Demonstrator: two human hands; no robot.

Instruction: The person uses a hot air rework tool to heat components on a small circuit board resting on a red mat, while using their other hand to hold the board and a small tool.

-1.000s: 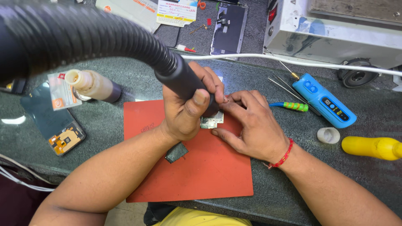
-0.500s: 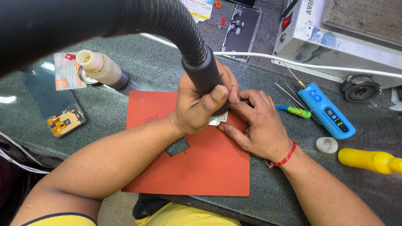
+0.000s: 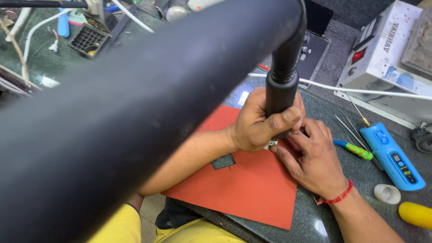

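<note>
1. Left hand: its grip is wrapped tight around the black handle of a hose-fed tool, thumb pressed across the front of the barrel, nozzle end pointing down and hidden behind the fingers.
2. Black hose: rises from the top of the handle, bends over and sweeps toward the camera, filling the left and centre of the view and hiding much of the counter behind it.
3. Small circuit board: lies directly below the left grip, only a pale sliver showing between the two hands; it rests on the red mat.
4. Right hand: lies just beside the left grip, palm down on the mat, fingertips drawn together against the board's edge; whether they pinch it or only steady it cannot be told. A red thread band circles the wrist.
5. Dark square chip: on the mat, near the left wrist, apart from the board.
6. Beyond the right hand: green-handled screwdriver, thin metal tweezers, blue handheld device, white ribbed cap, yellow tool handle.
7. Behind the grip: white cable crossing the counter, white bench unit with a red switch.
</note>
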